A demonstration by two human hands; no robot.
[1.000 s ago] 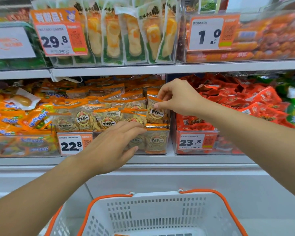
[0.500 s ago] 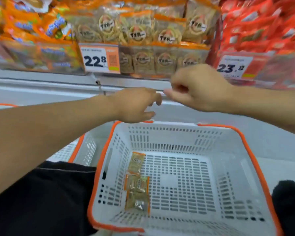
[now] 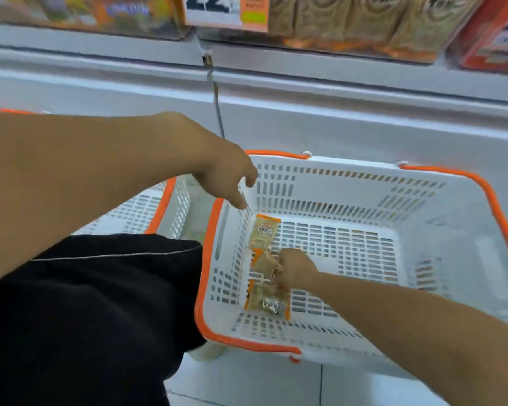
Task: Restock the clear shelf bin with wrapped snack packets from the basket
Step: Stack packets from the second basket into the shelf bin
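A white basket (image 3: 364, 183) with an orange rim stands on the floor below the shelf. Three orange-edged wrapped snack packets lie in a row along its left side: a far one (image 3: 264, 234), a middle one (image 3: 261, 263) and a near one (image 3: 267, 300). My right hand (image 3: 295, 269) is down inside the basket, its fingers curled on the middle packet. My left hand (image 3: 223, 174) hovers over the basket's far left corner with loosely bent fingers, holding nothing. The clear shelf bin (image 3: 349, 27) full of like packets shows at the top edge.
A second white and orange basket (image 3: 162, 212) stands to the left, partly behind my black-clad knee (image 3: 94, 303). A white shelf front (image 3: 335, 92) runs across above the baskets. Price tags and a red-packet bin (image 3: 493, 33) sit at the top right.
Both hands left the shelf bin and came down. The view tipped toward the floor. My right hand went into the basket onto the middle packet; my left hand lowered over the basket's corner.
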